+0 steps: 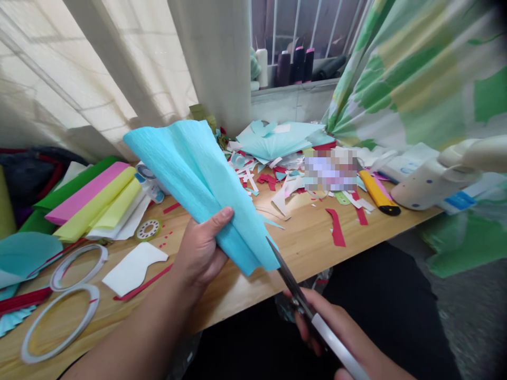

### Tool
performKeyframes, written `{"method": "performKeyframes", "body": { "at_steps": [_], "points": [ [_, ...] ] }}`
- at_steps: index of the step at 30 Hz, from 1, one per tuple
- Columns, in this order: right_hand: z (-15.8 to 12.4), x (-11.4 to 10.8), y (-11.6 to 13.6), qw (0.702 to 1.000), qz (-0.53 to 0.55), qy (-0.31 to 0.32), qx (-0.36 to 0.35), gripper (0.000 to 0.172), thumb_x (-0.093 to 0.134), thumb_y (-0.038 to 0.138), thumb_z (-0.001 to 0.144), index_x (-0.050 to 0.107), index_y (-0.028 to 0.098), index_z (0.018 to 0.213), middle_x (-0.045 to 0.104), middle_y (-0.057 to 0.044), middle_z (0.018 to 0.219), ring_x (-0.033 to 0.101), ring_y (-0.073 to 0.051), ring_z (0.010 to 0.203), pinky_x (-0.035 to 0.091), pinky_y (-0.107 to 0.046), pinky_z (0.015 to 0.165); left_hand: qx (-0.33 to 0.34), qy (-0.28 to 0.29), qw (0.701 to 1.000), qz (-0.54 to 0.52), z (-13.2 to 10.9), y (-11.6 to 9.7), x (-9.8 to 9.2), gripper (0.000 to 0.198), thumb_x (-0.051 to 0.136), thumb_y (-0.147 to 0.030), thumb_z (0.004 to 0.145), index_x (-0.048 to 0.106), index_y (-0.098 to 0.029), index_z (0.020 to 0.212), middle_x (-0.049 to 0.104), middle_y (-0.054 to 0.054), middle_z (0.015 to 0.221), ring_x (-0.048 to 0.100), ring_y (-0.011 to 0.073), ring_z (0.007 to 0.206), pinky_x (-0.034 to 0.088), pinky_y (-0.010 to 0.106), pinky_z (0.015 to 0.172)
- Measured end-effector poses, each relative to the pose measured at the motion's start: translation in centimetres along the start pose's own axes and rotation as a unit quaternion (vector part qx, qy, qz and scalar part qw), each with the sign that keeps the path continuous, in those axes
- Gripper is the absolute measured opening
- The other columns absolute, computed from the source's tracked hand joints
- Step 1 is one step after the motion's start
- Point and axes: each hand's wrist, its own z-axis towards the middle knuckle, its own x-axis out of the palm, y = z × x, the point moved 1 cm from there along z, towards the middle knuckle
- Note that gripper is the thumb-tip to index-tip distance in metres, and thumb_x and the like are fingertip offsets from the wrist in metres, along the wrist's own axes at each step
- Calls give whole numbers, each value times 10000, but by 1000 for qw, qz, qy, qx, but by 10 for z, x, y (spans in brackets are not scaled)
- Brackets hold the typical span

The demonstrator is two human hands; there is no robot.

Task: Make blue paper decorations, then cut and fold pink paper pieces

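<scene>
Above the table (304,253): blue paper (209,184), thin, crinkly and folded, wide at the top.
Left hand (204,245): arm stretched forward, thumb on top, fingers bent under; its grip pinches the blue paper.
Right hand (336,322): low, by the table's edge, fingers curled; its grip holds scissors (292,286), pointing up and left.
Scissors: long, dark metal, tip at the blue paper's bottom corner.
Tape rings (95,302): flat, round, white.

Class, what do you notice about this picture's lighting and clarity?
Head view: light glows through the pale curtain; the dark clothing shows little detail; coarse pixels hide a patch beside the yellow tool; creases on the blue paper show clearly.
</scene>
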Motion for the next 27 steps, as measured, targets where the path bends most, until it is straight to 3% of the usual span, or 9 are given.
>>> {"method": "performKeyframes", "body": {
  "at_steps": [5,10,15,18,22,27],
  "points": [
    [6,3,12,1000,-5,-12,7,843,479,777,655,451,279,1334,633,-100,866,568,-256,704,455,-364,667,-5,21,1000,-5,-1,0,1,410,716,-152,681,623,-168,1080,733,55,854,695,284,789,588,474,738],
    [10,5,8,999,-27,-31,-10,827,442,775,681,442,262,1330,585,-59,754,522,-203,629,439,-323,620,-5,18,1000,-25,-1,0,1,364,693,-110,693,639,-168,1048,737,42,835,695,274,777,593,479,721],
    [17,8,-9,999,5,9,-40,951,417,845,612,430,199,1310,437,32,584,353,-102,456,294,-226,424,2,10,1000,-3,1,0,0,457,712,-138,683,602,-183,1124,733,57,892,688,288,842,578,467,769],
    [16,9,-20,999,10,-2,-41,899,463,818,622,428,225,1296,382,58,550,309,-92,453,270,-222,427,-3,-2,1000,-4,1,1,0,480,733,-141,659,601,-182,1119,735,50,870,687,282,850,568,446,806],
    [14,10,-32,999,11,-14,-29,836,512,786,625,468,238,1254,342,67,526,314,-102,460,354,-243,486,-5,1,1000,-21,1,2,1,465,715,-110,673,598,-177,1117,738,42,847,692,266,835,566,433,818],
    [16,9,-21,1000,-12,-14,-22,871,466,813,634,488,195,1247,369,57,520,345,-105,449,403,-234,483,-23,4,999,-28,2,3,2,398,696,-109,691,614,-150,1078,741,50,837,699,260,794,570,446,807]
  ]
}}
